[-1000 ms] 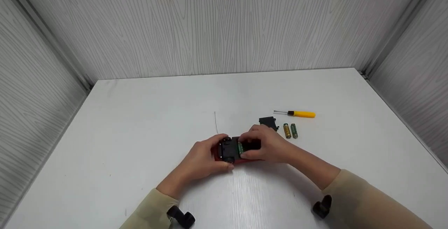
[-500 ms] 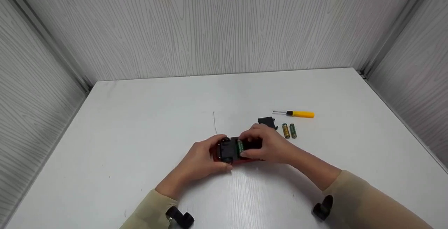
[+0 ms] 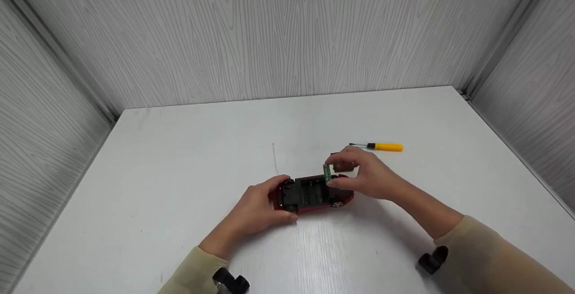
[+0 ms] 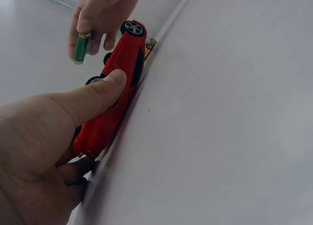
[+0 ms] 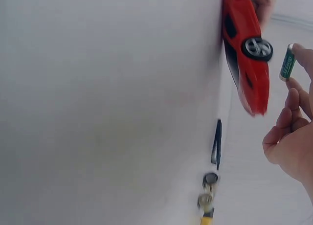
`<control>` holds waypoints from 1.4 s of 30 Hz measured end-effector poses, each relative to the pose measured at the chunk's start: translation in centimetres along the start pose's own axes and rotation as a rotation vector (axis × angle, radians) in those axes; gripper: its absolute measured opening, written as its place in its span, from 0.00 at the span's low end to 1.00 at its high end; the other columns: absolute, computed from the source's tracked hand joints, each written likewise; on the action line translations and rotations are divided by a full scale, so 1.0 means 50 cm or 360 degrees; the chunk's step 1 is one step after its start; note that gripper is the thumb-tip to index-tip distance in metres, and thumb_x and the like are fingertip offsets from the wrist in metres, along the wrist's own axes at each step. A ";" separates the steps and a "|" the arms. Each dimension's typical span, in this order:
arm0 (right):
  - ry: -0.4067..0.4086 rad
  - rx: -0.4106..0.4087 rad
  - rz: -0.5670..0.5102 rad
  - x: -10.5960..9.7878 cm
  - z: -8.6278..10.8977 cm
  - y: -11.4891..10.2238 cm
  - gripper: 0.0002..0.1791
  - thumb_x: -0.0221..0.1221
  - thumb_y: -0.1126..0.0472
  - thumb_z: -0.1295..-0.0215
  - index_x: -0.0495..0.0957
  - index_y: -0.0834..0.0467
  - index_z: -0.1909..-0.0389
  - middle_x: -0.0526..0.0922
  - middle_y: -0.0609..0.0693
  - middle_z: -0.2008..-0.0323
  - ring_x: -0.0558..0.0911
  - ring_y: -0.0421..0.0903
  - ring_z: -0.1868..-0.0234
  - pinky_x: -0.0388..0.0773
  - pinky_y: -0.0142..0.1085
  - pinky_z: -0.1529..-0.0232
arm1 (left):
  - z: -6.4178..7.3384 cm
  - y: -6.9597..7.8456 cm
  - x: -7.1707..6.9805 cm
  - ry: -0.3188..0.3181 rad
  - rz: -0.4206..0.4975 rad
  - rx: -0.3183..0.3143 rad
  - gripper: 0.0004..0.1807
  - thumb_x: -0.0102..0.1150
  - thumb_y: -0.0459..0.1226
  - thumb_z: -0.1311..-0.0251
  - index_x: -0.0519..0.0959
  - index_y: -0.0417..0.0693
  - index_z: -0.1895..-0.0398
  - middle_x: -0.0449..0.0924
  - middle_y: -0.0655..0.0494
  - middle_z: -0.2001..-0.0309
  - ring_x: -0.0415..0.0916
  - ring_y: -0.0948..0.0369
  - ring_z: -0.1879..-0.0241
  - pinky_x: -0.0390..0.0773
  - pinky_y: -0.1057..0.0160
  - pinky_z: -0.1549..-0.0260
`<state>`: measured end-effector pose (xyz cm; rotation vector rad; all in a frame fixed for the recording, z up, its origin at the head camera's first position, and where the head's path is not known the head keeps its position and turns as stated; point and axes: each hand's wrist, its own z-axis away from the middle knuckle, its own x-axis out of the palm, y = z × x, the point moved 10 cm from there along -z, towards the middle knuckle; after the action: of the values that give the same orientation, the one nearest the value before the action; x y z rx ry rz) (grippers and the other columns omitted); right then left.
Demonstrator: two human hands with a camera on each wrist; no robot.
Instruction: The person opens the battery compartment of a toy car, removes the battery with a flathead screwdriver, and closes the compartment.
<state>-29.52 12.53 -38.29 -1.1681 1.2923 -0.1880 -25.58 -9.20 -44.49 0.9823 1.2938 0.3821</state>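
Note:
A red toy car (image 3: pixel 292 195) lies upside down on the white table, its black underside and recessed battery compartment (image 3: pixel 313 191) facing up. My left hand (image 3: pixel 258 206) grips one end of the car, thumb along its near side, as the left wrist view shows on the red body (image 4: pixel 110 88). Just above the car's other end, my right hand (image 3: pixel 370 177) pinches a green battery (image 3: pixel 327 172) between thumb and fingertips. In the right wrist view that battery (image 5: pixel 288 62) is clear of the car. A dark cover (image 3: pixel 343 166) is partly hidden behind my right hand.
A yellow-handled screwdriver (image 3: pixel 388 147) lies beyond my right hand. In the right wrist view, loose batteries (image 5: pixel 210 179) show end-on between the flat black cover (image 5: pixel 216 144) and the screwdriver handle (image 5: pixel 207 219). A thin antenna wire (image 3: pixel 275 159) stretches away from the car.
My right hand has lifted the green battery out of the compartment and moved right and away from me, uncovering the compartment and hiding the loose batteries. My left hand keeps its grip.

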 end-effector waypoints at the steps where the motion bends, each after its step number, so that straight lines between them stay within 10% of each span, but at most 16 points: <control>1: 0.0024 0.0007 0.0017 -0.013 0.004 0.004 0.20 0.76 0.53 0.37 0.86 0.48 0.44 0.81 0.56 0.54 0.80 0.57 0.49 0.78 0.51 0.46 | 0.000 0.000 0.000 0.0001 -0.0002 0.0003 0.52 0.85 0.50 0.50 0.70 0.51 0.22 0.80 0.54 0.34 0.75 0.58 0.35 0.69 0.48 0.31; 16: 0.0213 0.0183 0.0219 -0.157 0.073 0.102 0.23 0.76 0.57 0.36 0.85 0.48 0.40 0.83 0.51 0.51 0.77 0.53 0.49 0.71 0.42 0.48 | 0.000 0.002 0.000 0.0015 -0.0011 0.0026 0.52 0.86 0.50 0.50 0.70 0.50 0.22 0.79 0.55 0.33 0.74 0.58 0.33 0.68 0.49 0.29; 42: 0.0137 0.0502 0.0284 -0.182 0.114 0.215 0.24 0.72 0.49 0.31 0.82 0.51 0.37 0.81 0.55 0.48 0.75 0.52 0.49 0.74 0.44 0.50 | 0.000 0.001 -0.003 0.0020 -0.0024 0.0034 0.51 0.85 0.51 0.52 0.71 0.53 0.23 0.80 0.58 0.34 0.75 0.59 0.36 0.70 0.50 0.31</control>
<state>-33.12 26.94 -41.48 -0.7804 1.3777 -0.3017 -25.58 -9.27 -44.37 0.9887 1.3184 0.3641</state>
